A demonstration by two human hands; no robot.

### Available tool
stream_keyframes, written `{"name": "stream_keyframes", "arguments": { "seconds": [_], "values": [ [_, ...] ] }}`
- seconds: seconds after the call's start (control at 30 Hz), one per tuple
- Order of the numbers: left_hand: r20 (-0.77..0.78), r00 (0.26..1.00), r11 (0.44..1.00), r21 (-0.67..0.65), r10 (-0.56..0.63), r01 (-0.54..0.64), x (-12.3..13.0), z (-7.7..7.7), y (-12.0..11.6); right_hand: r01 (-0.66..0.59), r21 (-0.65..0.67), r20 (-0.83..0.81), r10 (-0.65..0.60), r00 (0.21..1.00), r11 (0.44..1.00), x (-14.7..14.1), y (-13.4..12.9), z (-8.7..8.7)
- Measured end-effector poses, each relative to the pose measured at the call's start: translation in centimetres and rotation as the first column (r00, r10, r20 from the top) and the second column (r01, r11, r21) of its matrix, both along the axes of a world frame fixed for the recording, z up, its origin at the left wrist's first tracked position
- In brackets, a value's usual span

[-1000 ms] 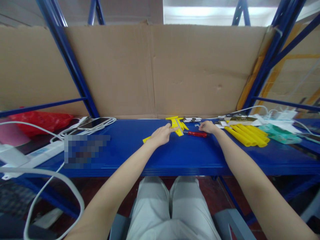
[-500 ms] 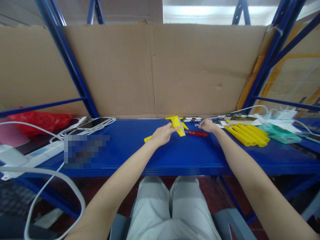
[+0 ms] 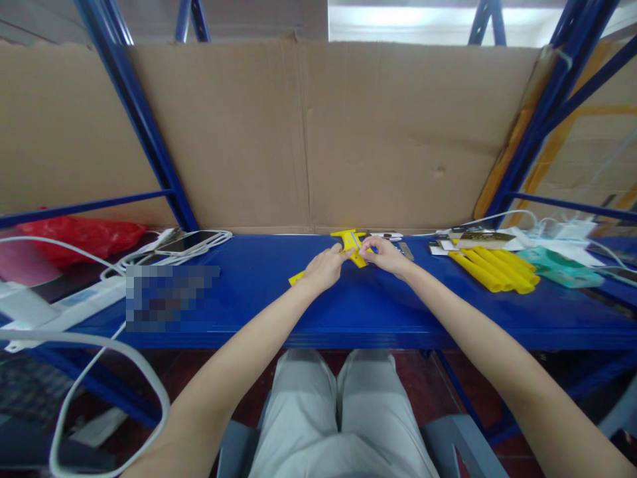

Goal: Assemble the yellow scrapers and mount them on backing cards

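Note:
A yellow T-shaped tool (image 3: 353,256) with a metal strip on its head lies on the blue table. Its handle runs under my left hand (image 3: 324,269), whose fingers are closed on it. My right hand (image 3: 382,255) is at the tool's right side, thumb and fingertips pinched together near the metal strip; whatever is between them is too small to make out. Just right of my right hand lies a small flat grey piece (image 3: 405,250). Behind the hand is a black and white item (image 3: 388,236).
Several yellow handles (image 3: 492,267) lie to the right, beside a green plastic package (image 3: 560,265) and white papers. On the left are a red bag (image 3: 84,238), white cables and a phone (image 3: 192,243). A cardboard panel (image 3: 239,139) stands behind the blue table (image 3: 368,312).
My right hand has moved left from the small metal parts to the tool's head. My left hand stays on the handle. The red screwdriver is now hidden behind my right hand.

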State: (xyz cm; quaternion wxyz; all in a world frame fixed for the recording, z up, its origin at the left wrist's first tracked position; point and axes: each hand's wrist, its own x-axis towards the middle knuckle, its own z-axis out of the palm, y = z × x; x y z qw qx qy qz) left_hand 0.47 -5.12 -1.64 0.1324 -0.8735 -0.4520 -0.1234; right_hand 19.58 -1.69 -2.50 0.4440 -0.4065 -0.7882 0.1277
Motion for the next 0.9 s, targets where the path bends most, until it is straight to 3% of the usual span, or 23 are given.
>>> {"name": "stream_keyframes", "arguments": {
  "seconds": [0.37, 0.9],
  "values": [
    [0.02, 1.0, 1.0, 0.008, 0.014, -0.015, 0.3, -0.3, -0.1, 0.041, -0.029, 0.061, -0.04, 0.997, 0.999, -0.6, 0.2, -0.6],
    [0.049, 0.999, 1.0, -0.012, 0.016, -0.016, 0.3, -0.5, 0.2, 0.119, -0.11, -0.015, -0.122, 0.992, 0.987, -1.4, -0.2, -1.1]
  ]
}}
